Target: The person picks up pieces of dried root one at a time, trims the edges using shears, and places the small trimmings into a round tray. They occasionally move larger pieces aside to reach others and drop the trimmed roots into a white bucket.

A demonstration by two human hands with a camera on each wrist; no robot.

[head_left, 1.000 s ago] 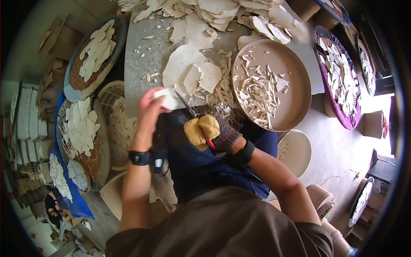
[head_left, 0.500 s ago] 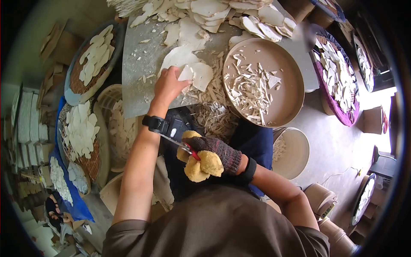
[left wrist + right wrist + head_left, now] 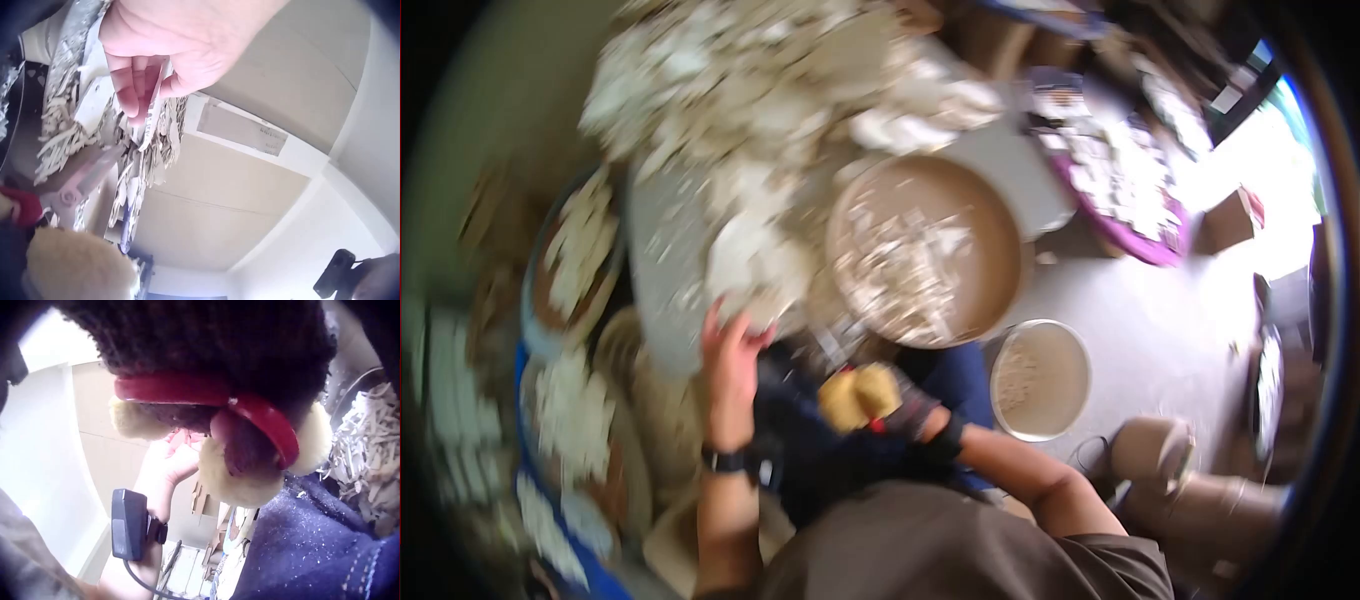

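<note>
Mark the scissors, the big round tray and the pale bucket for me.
Scissors (image 3: 91, 175): left wrist view, on the blades.
Round tray (image 3: 990, 258): head view, on the bare base right of the scraps.
Pale bucket (image 3: 1064, 382): head view, on the bare inside.

Harsh daylight far right, heavy motion blur.
Glare burns out the opening (image 3: 1280, 175) and whitens the floor (image 3: 1135, 335), while the left side sits dim; the head view smears the pale pieces (image 3: 730, 80) (streaks, mostly) and bends space toward black, curved edges. The left wrist view looks hazy; the right sinks the glove (image 3: 200, 337) into shadow against a bleached wall (image 3: 40, 444).
</note>
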